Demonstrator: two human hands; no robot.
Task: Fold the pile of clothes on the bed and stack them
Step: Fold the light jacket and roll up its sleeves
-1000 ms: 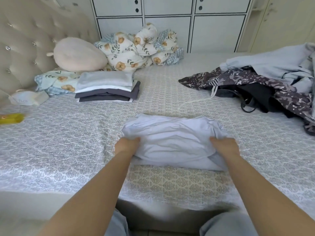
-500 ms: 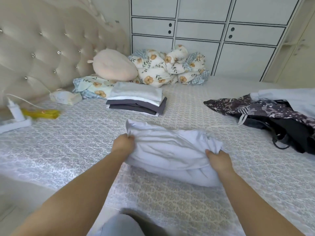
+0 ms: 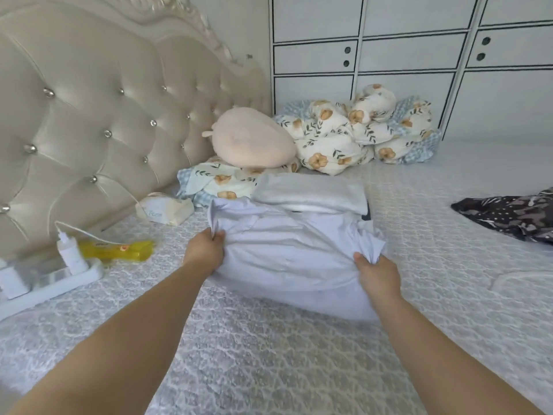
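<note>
The folded white garment (image 3: 287, 259), edges pinched by left hand (image 3: 206, 250) and right hand (image 3: 377, 275), now apparently overlaps the stack (image 3: 311, 194).

— What sits by the tufted headboard (image 3: 89, 121)?
— A round pink cushion (image 3: 254, 140) resting on a floral pillow (image 3: 215, 181), with a bundled floral quilt (image 3: 359, 130) just beside it, against the white cabinets (image 3: 404, 55).
— And nearer the edge?
— A tissue pack (image 3: 163, 208), a yellow bottle (image 3: 116, 250), and a white power strip (image 3: 54, 275) with a charger plugged in.
</note>
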